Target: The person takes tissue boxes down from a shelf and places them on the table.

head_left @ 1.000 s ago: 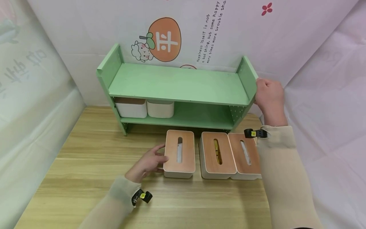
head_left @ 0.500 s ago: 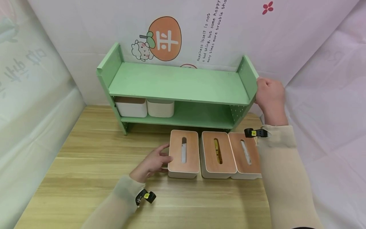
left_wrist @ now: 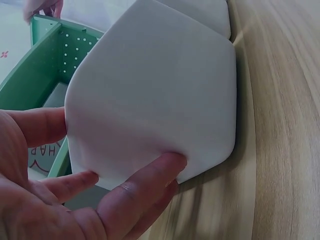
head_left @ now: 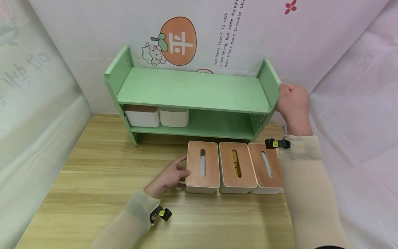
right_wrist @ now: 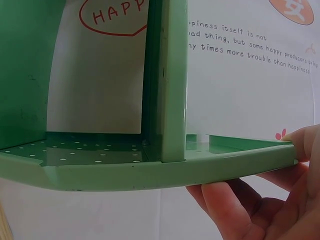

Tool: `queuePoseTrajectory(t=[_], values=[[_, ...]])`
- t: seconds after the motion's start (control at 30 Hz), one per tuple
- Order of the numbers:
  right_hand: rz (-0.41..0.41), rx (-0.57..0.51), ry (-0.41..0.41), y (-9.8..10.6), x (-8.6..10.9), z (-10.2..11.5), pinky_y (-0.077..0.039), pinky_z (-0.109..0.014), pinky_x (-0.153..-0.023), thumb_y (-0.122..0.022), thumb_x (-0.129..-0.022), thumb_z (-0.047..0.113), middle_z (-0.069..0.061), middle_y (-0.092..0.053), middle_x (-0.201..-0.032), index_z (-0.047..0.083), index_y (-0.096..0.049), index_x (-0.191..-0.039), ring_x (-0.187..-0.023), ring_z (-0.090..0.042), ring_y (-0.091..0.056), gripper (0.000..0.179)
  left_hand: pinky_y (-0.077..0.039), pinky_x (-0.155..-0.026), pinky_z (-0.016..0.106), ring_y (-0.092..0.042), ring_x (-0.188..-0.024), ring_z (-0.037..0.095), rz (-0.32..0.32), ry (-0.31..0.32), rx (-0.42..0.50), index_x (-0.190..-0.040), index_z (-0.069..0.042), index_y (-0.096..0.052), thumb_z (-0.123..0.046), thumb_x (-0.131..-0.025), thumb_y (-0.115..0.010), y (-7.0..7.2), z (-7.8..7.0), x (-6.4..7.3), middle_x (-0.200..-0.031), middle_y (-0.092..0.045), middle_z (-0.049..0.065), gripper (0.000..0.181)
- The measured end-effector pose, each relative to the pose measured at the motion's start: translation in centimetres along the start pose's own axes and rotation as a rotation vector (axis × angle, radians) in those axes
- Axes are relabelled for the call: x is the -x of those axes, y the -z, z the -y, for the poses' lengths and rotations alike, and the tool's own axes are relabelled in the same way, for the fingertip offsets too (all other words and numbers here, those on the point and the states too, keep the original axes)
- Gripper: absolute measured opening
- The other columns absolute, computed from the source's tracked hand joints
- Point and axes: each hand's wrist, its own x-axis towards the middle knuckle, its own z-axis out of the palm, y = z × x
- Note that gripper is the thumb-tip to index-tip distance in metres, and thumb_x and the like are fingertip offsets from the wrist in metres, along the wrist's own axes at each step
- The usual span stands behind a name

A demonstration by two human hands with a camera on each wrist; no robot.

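Three tissue boxes with wood-look slotted lids stand in a row on the table. My left hand point(head_left: 169, 176) touches the left side of the leftmost tissue box point(head_left: 210, 166). In the left wrist view, spread, fairly straight fingers press on the white wall of that box point(left_wrist: 155, 90). Beside it are the middle tissue box point(head_left: 245, 169), with something yellow in its slot, and the right tissue box point(head_left: 259, 162), partly hidden by my right sleeve. My right hand point(head_left: 293, 105) grips the top of the right side panel of a green shelf point(head_left: 192, 88); the right wrist view shows fingers round the panel point(right_wrist: 240, 165).
On the shelf's lower level, at the left, sit a white box point(head_left: 143, 117) with a brown top and a cream bin point(head_left: 174, 118). The wooden table point(head_left: 93, 180) extends to the left and front. Printed cloth point(head_left: 242, 41) hangs behind and on both sides.
The leftmost tissue box has slid right along the table under my left hand, closing most of the gap to the middle box. My right hand keeps its hold on the shelf.
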Motion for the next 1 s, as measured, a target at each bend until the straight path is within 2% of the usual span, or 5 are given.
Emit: queuePoseTrajectory(t=[0.43, 1.0], values=[[-0.019, 0.022, 0.036, 0.0, 0.2, 0.2, -0.044, -0.028, -0.050, -0.034, -0.102, 0.039, 0.003, -0.053, -0.057, 0.014, -0.045, -0.056, -0.055, -0.015, -0.054, 0.053, -0.057, -0.072, 0.053, -0.067, -0.090, 0.032, -0.017, 0.000, -0.029, -0.156, -0.017, -0.032, -0.010, -0.096, -0.067, -0.7, 0.2, -0.2, -0.126, -0.050, 0.025, 0.070], [-0.021, 0.030, 0.025, 0.0, 0.0, -0.2, -0.043, -0.028, -0.049, -0.033, -0.102, 0.042, 0.004, -0.052, -0.054, 0.015, -0.045, -0.057, -0.055, -0.015, -0.055, 0.054, -0.057, -0.074, 0.053, -0.067, -0.090, 0.029, -0.007, -0.002, -0.050, -0.157, -0.016, -0.028, -0.014, -0.098, -0.066, -1.1, 0.2, 0.0, -0.125, -0.051, 0.024, 0.070]])
